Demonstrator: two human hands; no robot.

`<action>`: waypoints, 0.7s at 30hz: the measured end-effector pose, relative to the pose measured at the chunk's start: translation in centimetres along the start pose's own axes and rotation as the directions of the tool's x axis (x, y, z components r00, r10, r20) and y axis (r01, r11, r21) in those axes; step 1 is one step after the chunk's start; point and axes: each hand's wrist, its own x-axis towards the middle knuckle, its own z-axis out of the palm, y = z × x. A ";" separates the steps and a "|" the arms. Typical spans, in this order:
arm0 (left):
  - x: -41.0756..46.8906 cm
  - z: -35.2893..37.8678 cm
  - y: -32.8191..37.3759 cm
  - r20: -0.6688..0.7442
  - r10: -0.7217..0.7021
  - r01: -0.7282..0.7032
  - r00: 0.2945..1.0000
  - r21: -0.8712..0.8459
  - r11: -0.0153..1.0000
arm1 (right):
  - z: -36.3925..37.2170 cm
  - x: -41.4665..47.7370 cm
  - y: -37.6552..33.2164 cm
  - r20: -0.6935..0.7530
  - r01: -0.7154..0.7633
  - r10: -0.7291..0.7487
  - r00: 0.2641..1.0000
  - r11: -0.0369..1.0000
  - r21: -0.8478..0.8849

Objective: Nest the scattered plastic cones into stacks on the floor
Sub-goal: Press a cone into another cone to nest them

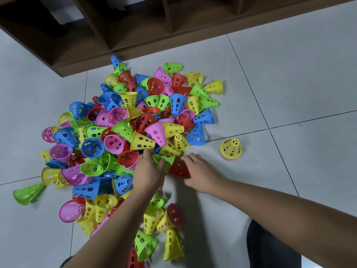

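A big heap of perforated plastic cones (123,130) in blue, yellow, green, pink and red lies scattered on the tiled floor. To the right, apart from the heap, stands a short nested stack (231,149) with a yellow cone on top. My left hand (148,171) rests at the heap's near edge, its thumb and fingers closed around a green cone (167,159). Beside it, my right hand (201,172) grips a red cone (179,168) that lies on its side on the floor. The two hands are close together.
A dark wooden shelf unit (135,41) runs along the back, its base touching the heap's far edge. More loose cones (172,246) lie close to my body. My dark-clothed knee (270,246) is at the lower right. Bare tiles (289,93) stretch to the right.
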 end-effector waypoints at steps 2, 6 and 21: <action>0.2 0.1 0.3 0.011 -0.014 0.014 1.000 -0.034 0.999 | 0.3 0.4 -0.2 -0.021 -0.004 0.004 1.000 1.000 0.020; 0.3 0.7 0.1 0.041 0.031 -0.030 0.999 -0.035 0.999 | 0.6 0.7 -0.1 -0.029 -0.013 0.015 0.999 0.998 0.060; -2.4 -1.6 5.5 0.263 0.028 0.183 0.964 -0.737 0.651 | -4.2 -7.4 1.6 -0.229 -0.013 0.181 0.956 0.811 0.585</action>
